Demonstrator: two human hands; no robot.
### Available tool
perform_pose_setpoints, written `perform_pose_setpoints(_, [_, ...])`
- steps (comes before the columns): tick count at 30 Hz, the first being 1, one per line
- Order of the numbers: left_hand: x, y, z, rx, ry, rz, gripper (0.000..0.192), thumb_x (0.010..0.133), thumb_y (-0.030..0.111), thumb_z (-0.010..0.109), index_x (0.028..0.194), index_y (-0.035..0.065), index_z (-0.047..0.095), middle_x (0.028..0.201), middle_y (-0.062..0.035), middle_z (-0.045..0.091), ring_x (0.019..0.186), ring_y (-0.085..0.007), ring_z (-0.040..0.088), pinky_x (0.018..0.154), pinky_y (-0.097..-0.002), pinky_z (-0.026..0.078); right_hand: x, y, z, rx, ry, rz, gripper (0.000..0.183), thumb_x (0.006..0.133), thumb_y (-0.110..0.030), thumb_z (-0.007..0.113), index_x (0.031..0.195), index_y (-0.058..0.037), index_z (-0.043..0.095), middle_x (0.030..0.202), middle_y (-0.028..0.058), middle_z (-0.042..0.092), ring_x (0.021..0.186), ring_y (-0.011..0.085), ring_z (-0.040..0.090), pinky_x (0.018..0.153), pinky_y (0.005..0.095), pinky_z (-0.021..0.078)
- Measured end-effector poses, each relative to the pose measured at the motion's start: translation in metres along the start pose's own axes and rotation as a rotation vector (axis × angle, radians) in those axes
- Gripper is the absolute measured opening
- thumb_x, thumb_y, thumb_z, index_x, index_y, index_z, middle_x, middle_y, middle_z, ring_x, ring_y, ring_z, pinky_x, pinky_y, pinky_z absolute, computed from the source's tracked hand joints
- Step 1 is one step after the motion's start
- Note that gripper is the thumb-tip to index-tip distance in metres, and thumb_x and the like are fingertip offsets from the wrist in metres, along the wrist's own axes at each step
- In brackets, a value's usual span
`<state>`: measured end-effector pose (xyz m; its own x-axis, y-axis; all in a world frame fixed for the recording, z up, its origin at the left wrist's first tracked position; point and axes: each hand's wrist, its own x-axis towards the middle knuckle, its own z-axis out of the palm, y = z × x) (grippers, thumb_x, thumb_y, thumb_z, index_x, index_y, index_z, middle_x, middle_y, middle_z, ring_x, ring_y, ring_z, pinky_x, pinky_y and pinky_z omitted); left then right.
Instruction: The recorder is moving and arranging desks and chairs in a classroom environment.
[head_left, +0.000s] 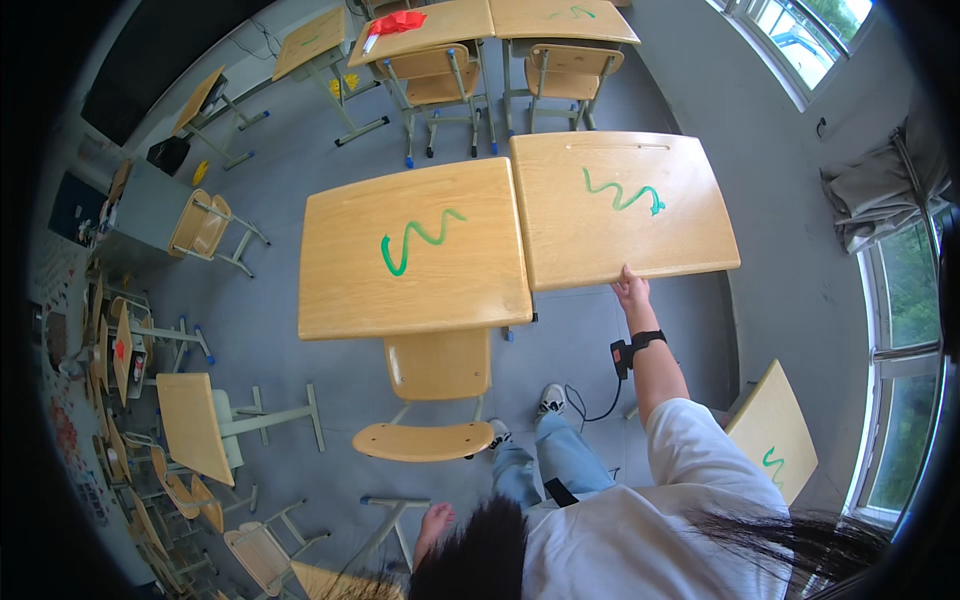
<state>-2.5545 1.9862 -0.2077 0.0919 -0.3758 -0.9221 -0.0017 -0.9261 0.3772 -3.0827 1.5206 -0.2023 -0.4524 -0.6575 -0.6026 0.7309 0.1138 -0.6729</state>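
Note:
My right hand (631, 289) grips the near edge of a wooden-topped school desk (551, 225), thumb on top and fingers under the rim. A wavy green mark runs across this desktop. Close against its left side stands a second school desk (337, 262), also marked in green, its front edge lying nearer to me. A wooden chair (437, 367) is at that desk, its backrest towards me. Low in the view, my left hand (437, 517) hangs beside a metal desk leg (391, 521). Hair covers part of that arm, and the fingers are not clear.
A red cloth (397, 22) lies on a desk in the row ahead, with chairs (574, 75) before it. Windows and a gathered curtain (862, 187) line the right wall. More desks (187, 420) and chairs stand at left. Another marked desk (776, 442) is behind my right arm.

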Motion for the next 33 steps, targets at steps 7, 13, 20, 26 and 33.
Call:
perform_pose_setpoints(7, [0.017,0.026,-0.018,0.137,-0.046,0.073,0.031,0.082,0.028,0.052,0.102,0.0047,0.049,0.084,-0.0054,0.058,0.070,-0.0118,0.054,0.060,-0.0242,0.043,-0.038,0.008,-0.042,-0.029,0.031,-0.003,0.033,0.081,-0.005,0.051,0.110,-0.0096,0.037,0.104,0.0089,0.050,0.094,0.0251,0.053,0.081,0.0462,0.0445])
perform_pose_setpoints(13, [0.017,0.051,-0.025,0.302,-0.253,0.337,0.031,0.081,0.024,0.053,0.103,0.0020,0.049,0.084,-0.0064,0.057,0.071,-0.0124,0.053,0.062,-0.0237,0.044,-0.109,0.021,-0.056,0.073,-0.065,0.059,0.032,0.085,-0.014,0.046,0.113,-0.0024,0.036,0.107,0.0137,0.050,0.094,0.0237,0.053,0.081,0.0394,0.0446])
perform_pose_setpoints(20, [0.049,0.110,0.007,0.679,-0.422,0.303,0.033,0.080,0.019,0.055,0.103,-0.0033,0.047,0.084,-0.0088,0.056,0.071,-0.0138,0.053,0.063,-0.0247,0.044,-0.270,0.020,-0.178,-0.527,-0.236,0.245,0.029,0.082,-0.026,0.050,0.102,-0.0050,0.051,0.093,0.0101,0.058,0.085,0.0221,0.057,0.075,0.0354,0.0463])
perform_pose_setpoints(26, [0.033,0.163,0.081,0.923,-0.411,0.209,0.058,0.078,0.040,0.056,0.115,0.0000,0.038,0.106,-0.0112,0.051,0.092,-0.0206,0.054,0.071,-0.0304,0.045,-0.372,0.025,-0.379,-0.429,0.303,0.254,0.028,0.080,-0.026,0.051,0.101,-0.0062,0.051,0.089,0.0093,0.058,0.078,0.0215,0.057,0.069,0.0385,0.0468])
perform_pose_setpoints(33, [0.084,0.146,0.093,-0.701,-0.494,-0.178,0.082,0.071,0.044,0.060,0.127,-0.0014,0.020,0.131,-0.0126,0.027,0.121,-0.0254,0.028,0.100,-0.0332,0.028,-0.472,0.015,-0.503,-0.250,0.615,0.293,0.024,0.078,-0.021,0.050,0.096,-0.0057,0.050,0.084,0.0088,0.057,0.071,0.0213,0.057,0.064,0.0380,0.0469])
